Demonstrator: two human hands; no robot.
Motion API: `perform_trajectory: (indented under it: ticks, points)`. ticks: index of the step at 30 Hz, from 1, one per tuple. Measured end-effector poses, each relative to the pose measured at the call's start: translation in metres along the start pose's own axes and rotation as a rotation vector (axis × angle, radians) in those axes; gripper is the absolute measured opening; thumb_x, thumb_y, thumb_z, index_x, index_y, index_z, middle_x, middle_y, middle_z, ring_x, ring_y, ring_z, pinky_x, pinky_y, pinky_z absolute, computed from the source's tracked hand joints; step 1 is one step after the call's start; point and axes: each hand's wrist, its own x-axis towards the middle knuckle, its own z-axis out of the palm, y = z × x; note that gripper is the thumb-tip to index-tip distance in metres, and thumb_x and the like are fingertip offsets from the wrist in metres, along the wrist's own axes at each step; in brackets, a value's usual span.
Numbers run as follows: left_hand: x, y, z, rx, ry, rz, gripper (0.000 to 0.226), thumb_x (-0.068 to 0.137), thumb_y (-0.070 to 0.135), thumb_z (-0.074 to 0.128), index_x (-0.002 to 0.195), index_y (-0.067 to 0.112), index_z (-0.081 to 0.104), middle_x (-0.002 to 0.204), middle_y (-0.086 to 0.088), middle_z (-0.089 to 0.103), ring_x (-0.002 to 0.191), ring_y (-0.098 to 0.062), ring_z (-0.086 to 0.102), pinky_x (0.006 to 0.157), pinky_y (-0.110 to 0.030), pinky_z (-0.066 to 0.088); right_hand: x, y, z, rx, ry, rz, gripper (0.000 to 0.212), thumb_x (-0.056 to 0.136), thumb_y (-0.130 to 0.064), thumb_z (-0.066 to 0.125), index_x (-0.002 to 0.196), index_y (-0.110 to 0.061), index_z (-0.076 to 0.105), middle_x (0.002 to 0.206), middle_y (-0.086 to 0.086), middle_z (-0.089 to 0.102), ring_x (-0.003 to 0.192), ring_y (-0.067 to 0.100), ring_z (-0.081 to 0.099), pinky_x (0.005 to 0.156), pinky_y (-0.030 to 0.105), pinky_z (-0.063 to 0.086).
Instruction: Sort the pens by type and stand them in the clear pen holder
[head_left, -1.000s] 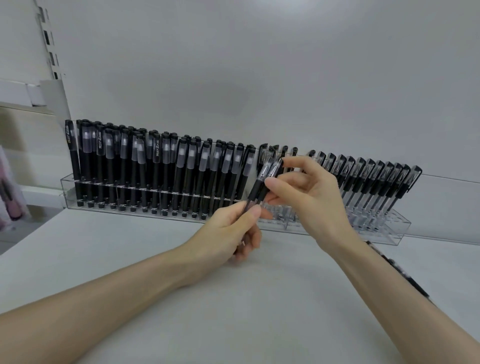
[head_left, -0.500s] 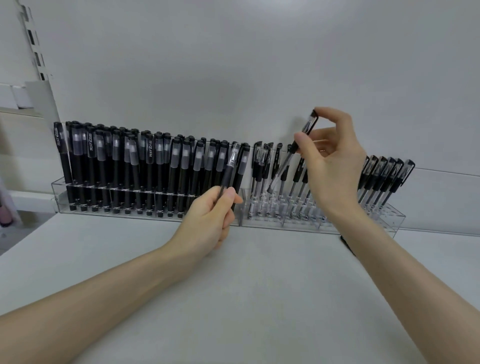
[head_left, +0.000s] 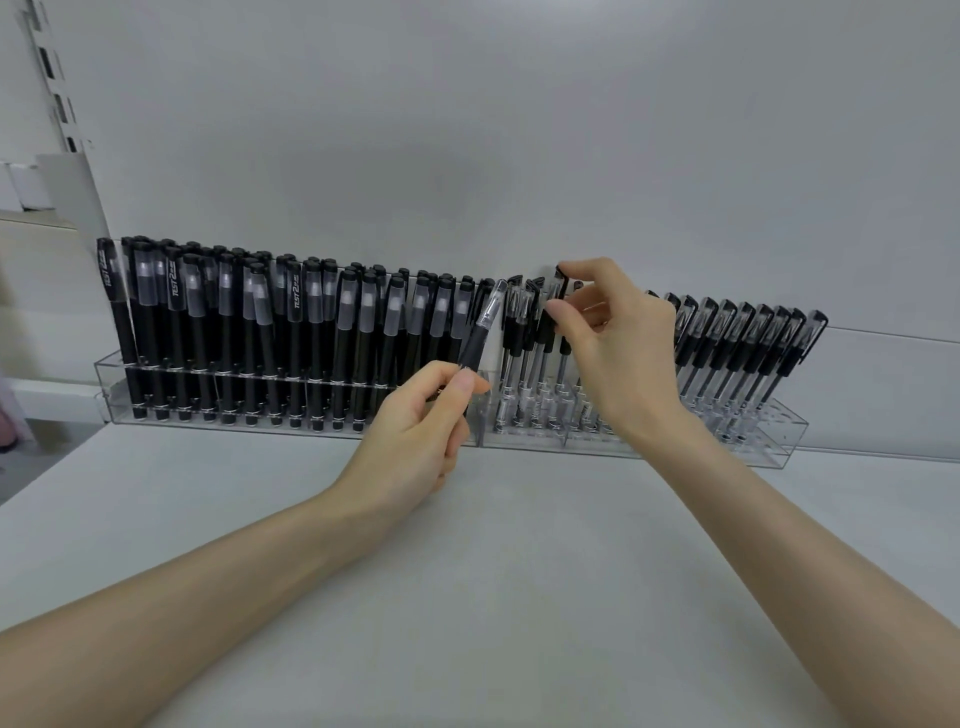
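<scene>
— What are our hands doing?

— We are gripping a black pen (head_left: 480, 332) in our left hand (head_left: 415, 421), thumb and fingers curling round its lower barrel. The pen is tilting up and to the right, its frosted cap uppermost, just in front of the holder (head_left: 784, 439).

— And the right one?

— Our right hand (head_left: 618, 343) is pinching the capped top of a clear pen (head_left: 557, 286) between thumb and forefinger, while the other fingers are hanging loosely bent. That pen is standing among the clear row (head_left: 748, 343). We are not able to tell whether its tip is sitting in a slot, since our hand is covering the lower part.

— Where is the holder lying?

— It is running along the foot of the wall (head_left: 467, 130), at the back of the table (head_left: 519, 597). The black row (head_left: 311, 332) is filling its left part, packed close and upright. The clear row is leaning rightward in its right part.

— Where is the black pen relative to the rows?

— Its cap is crossing the gap between them, beside the last black one. Both our forearms are reaching over the table.
</scene>
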Motion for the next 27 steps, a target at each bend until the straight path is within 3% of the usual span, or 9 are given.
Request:
perform_trajectory:
  ticks: [9,16,19,22,25,27]
  points:
    - [0.0,-0.001,-0.001,0.018,0.002,-0.006,0.023,0.1,0.03,0.039,0.099,0.02,0.06,0.055,0.004,0.04,0.042,-0.007,0.029,0.04,-0.018,0.024,0.007,-0.002,-0.002,-0.004,-0.05,0.039,0.022,0.089,-0.011,0.063,0.112,-0.011,0.062,0.078,0.005,0.066,0.073,0.025,0.066,0.077,0.043,0.053]
    - [0.001,-0.001,-0.001,-0.014,-0.007,-0.006,0.022,0.1,0.029,0.04,0.1,0.021,0.06,0.057,0.002,0.039,0.047,-0.01,0.026,0.045,-0.023,0.021,-0.005,-0.001,0.0,-0.115,-0.055,0.031,0.026,0.091,-0.019,0.062,0.117,-0.015,0.063,0.075,-0.006,0.059,0.07,0.02,0.061,0.078,0.042,0.051]
    - [-0.001,0.0,0.002,-0.023,-0.044,0.019,0.022,0.099,0.029,0.04,0.099,0.021,0.061,0.056,0.002,0.038,0.049,-0.01,0.026,0.047,-0.025,0.021,-0.014,-0.009,-0.01,0.125,-0.023,0.158,0.024,0.091,-0.027,0.062,0.111,-0.016,0.065,0.076,-0.002,0.066,0.071,0.018,0.065,0.076,0.043,0.054]
    - [-0.002,-0.001,0.007,-0.027,-0.115,0.02,0.022,0.099,0.03,0.041,0.1,0.021,0.061,0.055,0.003,0.037,0.045,-0.009,0.027,0.044,-0.022,0.021,-0.022,-0.019,-0.018,0.443,-0.203,0.251,0.022,0.087,-0.022,0.067,0.108,-0.015,0.065,0.081,0.001,0.074,0.079,0.012,0.07,0.081,0.035,0.056]
    - [-0.005,-0.003,0.013,-0.066,-0.213,-0.009,0.021,0.098,0.029,0.042,0.101,0.019,0.06,0.055,0.001,0.037,0.043,-0.01,0.025,0.044,-0.024,0.02,-0.03,-0.021,-0.016,0.561,-0.227,0.255,0.024,0.083,-0.011,0.07,0.104,-0.015,0.06,0.076,-0.003,0.074,0.074,0.008,0.069,0.077,0.024,0.055]
    - [-0.004,-0.005,0.015,-0.061,-0.24,0.003,0.02,0.098,0.026,0.042,0.103,0.017,0.06,0.055,0.001,0.042,0.043,-0.012,0.031,0.042,-0.024,0.027,-0.032,-0.019,-0.016,0.595,-0.201,0.276,0.027,0.082,-0.007,0.071,0.105,-0.011,0.059,0.072,-0.004,0.073,0.068,0.009,0.068,0.074,0.025,0.055]
